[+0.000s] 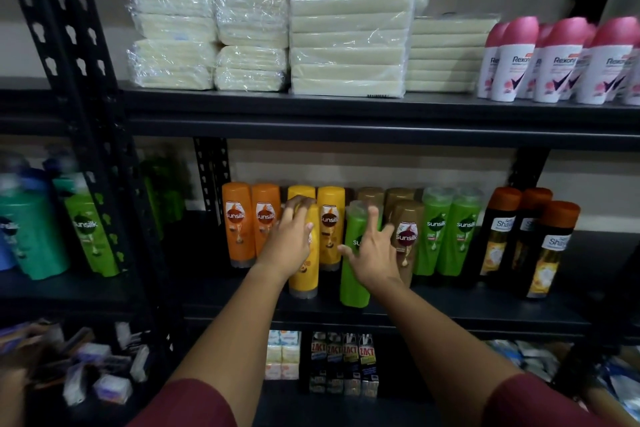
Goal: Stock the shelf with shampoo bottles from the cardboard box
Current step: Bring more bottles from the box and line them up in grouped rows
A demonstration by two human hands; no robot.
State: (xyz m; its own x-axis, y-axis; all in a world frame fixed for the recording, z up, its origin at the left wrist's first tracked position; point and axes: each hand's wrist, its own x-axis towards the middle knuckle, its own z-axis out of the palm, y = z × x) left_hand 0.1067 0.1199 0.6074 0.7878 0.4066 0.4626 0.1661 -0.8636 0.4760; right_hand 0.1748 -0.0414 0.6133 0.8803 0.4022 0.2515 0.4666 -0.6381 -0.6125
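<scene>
Both hands reach onto the middle shelf (450,308) of a black metal rack. The left hand (292,239) rests against a yellow shampoo bottle (306,270) that stands upright near the shelf's front edge; its fingers are spread and only slightly bent over the bottle's upper part, not wrapped round it. The right hand (372,253) lies with splayed fingers against a green shampoo bottle (355,274), also upright near the front edge and just right of the yellow one; the fingers are loose, and whether the palm actually presses the bottle is hard to tell.

The yellow bottle is tall and slim with a clear cap at its base, its label mostly hidden by the hand. The green one has the same shape, with a translucent cap end on top and part of a white logo showing.

Behind them, along the back edge, stands a row of like bottles: two orange bottles (251,224) toward the left, two yellow bottles (330,227), brown bottles (405,239), two green bottles (448,230), and dark bottles with rust-coloured caps (530,239) toward the right end.

The shelf above carries wrapped packs of pale bars (346,45) and pink-capped deodorants (561,59) at its right end. Below, small boxes (341,364) stand in rows.
</scene>
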